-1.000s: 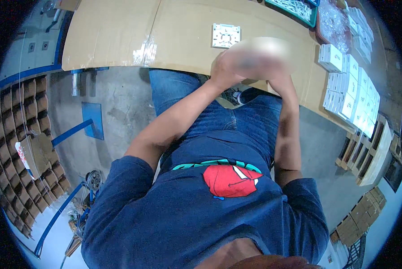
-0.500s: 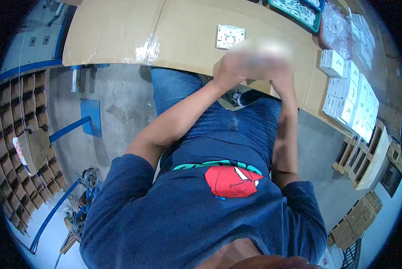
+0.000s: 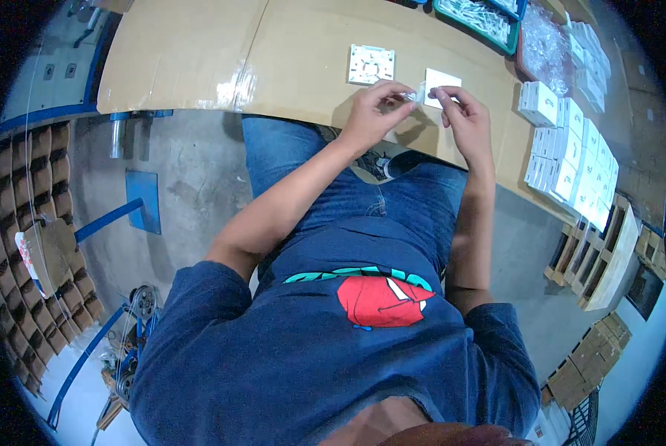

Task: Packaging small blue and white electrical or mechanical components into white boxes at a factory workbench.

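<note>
My left hand (image 3: 378, 113) is over the table's near edge, its thumb and fingers pinched on a small whitish, partly see-through piece (image 3: 420, 94). Just right of it my right hand (image 3: 463, 119) has its thumb and forefinger pinched together near the same piece; whether they also grip it is too small to make out. Behind the right fingertips a flat white square plate (image 3: 444, 77) lies on the table, partly covered by them. A white square frame with cut-outs and a round centre (image 3: 371, 65) lies flat beyond my left hand.
Brown cardboard covers the table (image 3: 303, 59). At the right stand stacked white boxes (image 3: 570, 160). Farther back are a green tray of white parts (image 3: 481, 22) and a reddish tray of clear plastic bags (image 3: 544, 48). A wooden pallet (image 3: 596, 253) lies on the floor.
The blur over my hands has gone, so the fingers, the small piece and the white plate now show. Both hands appear a little farther apart. The whole view has shifted slightly.
</note>
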Tool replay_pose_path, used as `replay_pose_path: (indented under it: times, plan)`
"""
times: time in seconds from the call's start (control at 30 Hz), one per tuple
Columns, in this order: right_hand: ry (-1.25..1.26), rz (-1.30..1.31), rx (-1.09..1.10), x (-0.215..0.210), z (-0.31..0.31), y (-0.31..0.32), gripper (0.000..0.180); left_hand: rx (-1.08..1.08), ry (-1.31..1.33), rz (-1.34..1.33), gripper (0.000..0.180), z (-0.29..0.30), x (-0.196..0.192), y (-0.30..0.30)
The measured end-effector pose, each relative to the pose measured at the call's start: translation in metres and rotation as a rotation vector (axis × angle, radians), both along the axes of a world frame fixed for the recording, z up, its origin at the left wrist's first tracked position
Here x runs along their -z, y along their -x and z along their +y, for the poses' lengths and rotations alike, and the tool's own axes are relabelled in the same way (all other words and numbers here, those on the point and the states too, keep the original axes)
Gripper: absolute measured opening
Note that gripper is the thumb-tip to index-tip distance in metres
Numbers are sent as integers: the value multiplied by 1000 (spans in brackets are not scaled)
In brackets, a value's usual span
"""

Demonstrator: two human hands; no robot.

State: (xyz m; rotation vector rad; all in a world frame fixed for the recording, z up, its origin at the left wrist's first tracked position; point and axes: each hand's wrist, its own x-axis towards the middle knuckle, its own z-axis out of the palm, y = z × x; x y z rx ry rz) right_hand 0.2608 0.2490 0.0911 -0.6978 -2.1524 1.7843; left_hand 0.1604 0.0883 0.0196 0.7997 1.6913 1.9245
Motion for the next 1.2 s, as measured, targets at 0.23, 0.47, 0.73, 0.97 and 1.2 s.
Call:
replay_pose_path:
  times: [0.23, 0.47, 0.73, 0.97, 1.2]
  plan:
    - [-84, -82, 4, -31, -6, -5, 18, 99, -86, -554, 24, -7, -36, -10]
    - [-75, 8, -52, -42, -6, -4, 17, 102, -232, -686, 25, -13, -51, -16]
    - [-64, -44, -77, -48, -21, -5, 15, 87, -199, -716, 21, -19, -57, -17]
    - [-23, 2, -8, -48, -27, -5, 15, 121, -126, -736, 22, -22, -63, -18]
    - [-114, -1, -64, -40, -26, -6, 17, 132, -209, -726, 22, -21, -60, -19]
